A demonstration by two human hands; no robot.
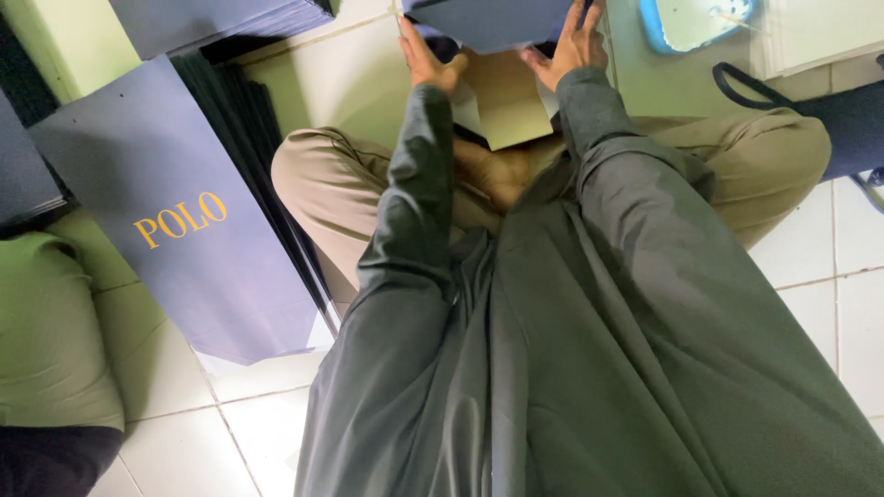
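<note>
Head view, looking straight down over a seated person with crossed legs on a white tiled floor [810,304].

Left hand [425,61]: at about 11 o'clock from frame centre, fingers stretched nearly flat, thumb spread toward the right, pressed against the left edge of a dark blue paper sheet [493,20] at 12 o'clock. I see no closed grasp; palm and fingers lie along the sheet.

Right hand [571,46]: at about 12 to 1 o'clock, fingers also extended and slightly fanned, resting on the right edge of the same sheet. The fingertips run off the top of the frame, so I cannot tell how they end.

Below the sheet, between the two wrists, a tan cardboard panel [511,106] is exposed; it sits over the lap.

Surroundings: a flat blue paper bag with gold lettering [184,239] lies at 9 o'clock, beside a stack of dark sheets [244,129]. A blue tray [656,28] sits at 1 o'clock. A green cushion [46,331] at 8 o'clock.
</note>
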